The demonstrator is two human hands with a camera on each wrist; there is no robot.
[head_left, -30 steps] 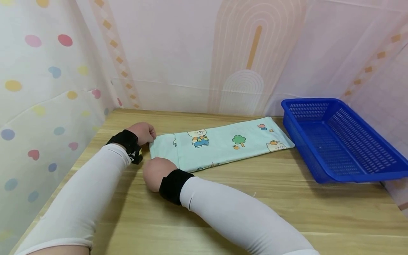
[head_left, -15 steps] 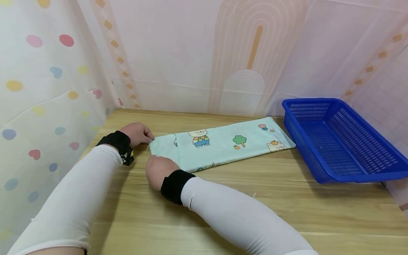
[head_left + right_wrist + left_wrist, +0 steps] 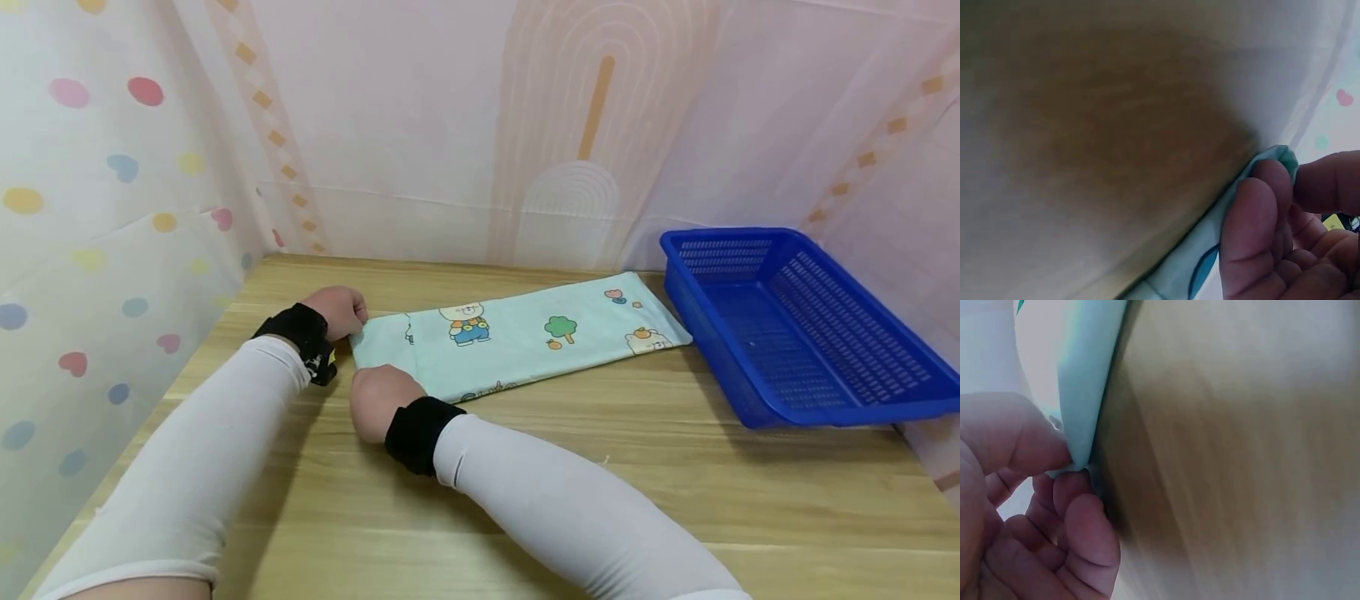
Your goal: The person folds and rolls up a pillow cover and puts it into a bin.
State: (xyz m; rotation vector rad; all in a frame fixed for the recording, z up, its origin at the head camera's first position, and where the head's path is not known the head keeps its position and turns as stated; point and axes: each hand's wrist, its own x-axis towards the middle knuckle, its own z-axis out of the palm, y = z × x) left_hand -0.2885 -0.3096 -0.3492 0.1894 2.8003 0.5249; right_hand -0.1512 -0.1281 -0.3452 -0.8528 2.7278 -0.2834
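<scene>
A mint-green cloth (image 3: 517,333) with printed bears and a tree lies folded in a long strip on the table. Its left end shows a shorter folded-over section. My left hand (image 3: 339,310) pinches the far corner of that end; in the left wrist view the thumb and curled fingers (image 3: 1088,531) close on the cloth's tip. At the near corner my right hand (image 3: 382,404) pinches the edge, and in the right wrist view the cloth (image 3: 1185,265) runs between thumb and fingers. From the head camera, the right fingertips are hidden behind the back of the hand.
A blue plastic basket (image 3: 750,358) with slotted walls stands at the right, close to the cloth's right end. Beneath everything is a wood-grain table (image 3: 600,500). Printed curtains (image 3: 420,125) hang behind and at the left side.
My left hand shifted slightly left and then came back to the far corner. The right hand has moved a little to the right along the cloth's near edge. The cloth lies almost unchanged.
</scene>
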